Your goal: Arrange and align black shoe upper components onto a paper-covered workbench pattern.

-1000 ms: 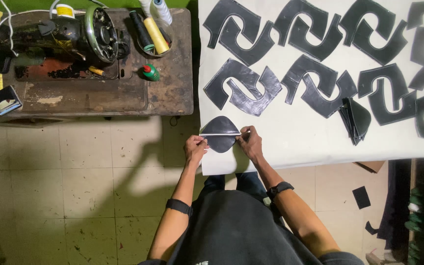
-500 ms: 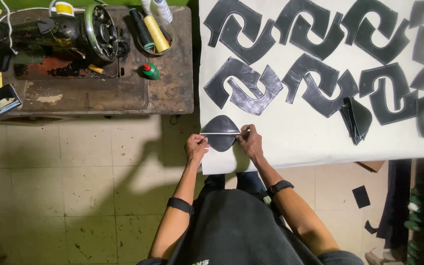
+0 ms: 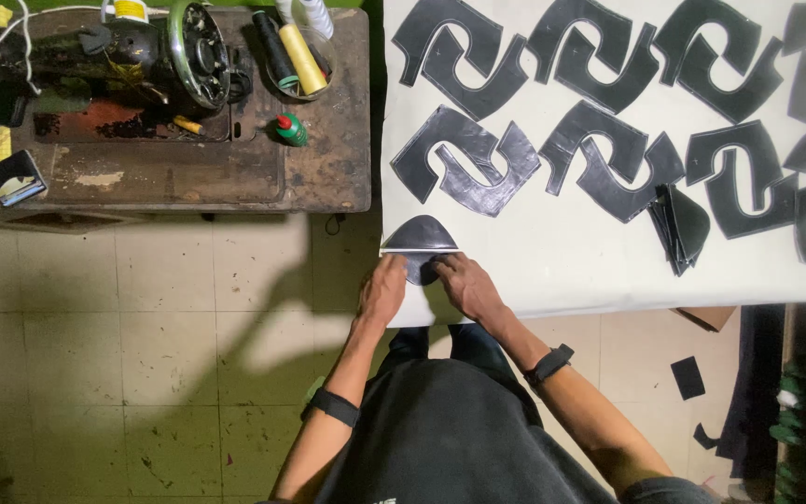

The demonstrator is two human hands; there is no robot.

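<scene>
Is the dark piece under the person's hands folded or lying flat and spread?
Folded. The dark piece shows a half-round shape with a straight crease edge, which the left hand and right hand press on the white table.

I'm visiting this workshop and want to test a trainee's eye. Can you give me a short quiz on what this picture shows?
1. True or false: both hands rest on one dark rounded piece at the white table's near edge.
2. What stands on the brown wooden table? A) a sewing machine B) a kettle C) a lamp
3. What colour is the thread spool beside the sewing machine?

Key:
1. True: left hand and right hand both touch it.
2. A.
3. Yellow spool.
</scene>
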